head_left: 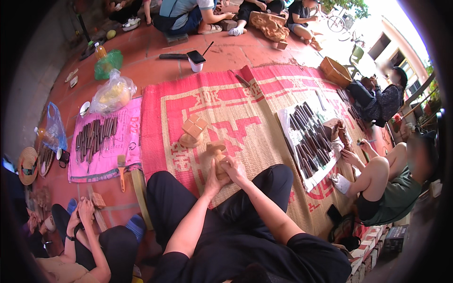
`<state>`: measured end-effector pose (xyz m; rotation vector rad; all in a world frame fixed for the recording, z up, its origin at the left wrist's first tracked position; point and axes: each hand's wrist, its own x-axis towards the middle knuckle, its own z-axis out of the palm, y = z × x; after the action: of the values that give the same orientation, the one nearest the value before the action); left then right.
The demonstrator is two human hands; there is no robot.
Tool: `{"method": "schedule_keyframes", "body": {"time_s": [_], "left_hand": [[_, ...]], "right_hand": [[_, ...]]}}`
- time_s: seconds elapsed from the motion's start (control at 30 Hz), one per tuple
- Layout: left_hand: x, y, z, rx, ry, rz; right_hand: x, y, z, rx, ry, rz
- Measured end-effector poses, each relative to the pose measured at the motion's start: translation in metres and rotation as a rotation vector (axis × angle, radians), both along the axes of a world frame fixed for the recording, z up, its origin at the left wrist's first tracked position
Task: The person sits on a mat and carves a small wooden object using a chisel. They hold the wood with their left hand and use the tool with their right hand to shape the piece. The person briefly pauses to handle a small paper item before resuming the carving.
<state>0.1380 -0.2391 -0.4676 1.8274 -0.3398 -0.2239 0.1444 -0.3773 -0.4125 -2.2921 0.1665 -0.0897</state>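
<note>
I sit cross-legged on a red and straw-coloured woven mat. Between my knees is a pale carved wooden piece with a flared top and a narrower neck. My left hand is wrapped round its lower part. The fingers of my right hand are closed against its right side; whether a small tool is also in them I cannot make out. Just beyond, to the left, a wooden block with crossed grooves rests on a rounded wooden piece.
Dark-handled carving tools lie in rows on a white sheet to the right. More tools lie on a pink cloth at left, near a brush. A phone rests on a white cup ahead. Several people sit around.
</note>
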Motion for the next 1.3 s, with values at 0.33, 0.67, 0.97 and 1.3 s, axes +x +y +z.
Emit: {"method": "schedule_keyframes", "body": {"time_s": [0.33,0.67,0.97,1.3], "left_hand": [[-0.002,-0.004,0.007,0.012,0.081,0.021],[-0.002,-0.009,0.025,-0.044,0.147,-0.019],[-0.001,-0.002,0.034,-0.173,0.229,-0.027],[0.004,-0.003,0.011,-0.209,0.328,-0.080]], "right_hand": [[0.020,-0.003,0.014,0.100,-0.032,-0.110],[0.040,-0.017,-0.021,0.028,-0.081,-0.200],[0.020,0.001,-0.012,0.035,0.002,-0.102],[0.008,0.007,0.006,0.009,0.043,0.028]]}}
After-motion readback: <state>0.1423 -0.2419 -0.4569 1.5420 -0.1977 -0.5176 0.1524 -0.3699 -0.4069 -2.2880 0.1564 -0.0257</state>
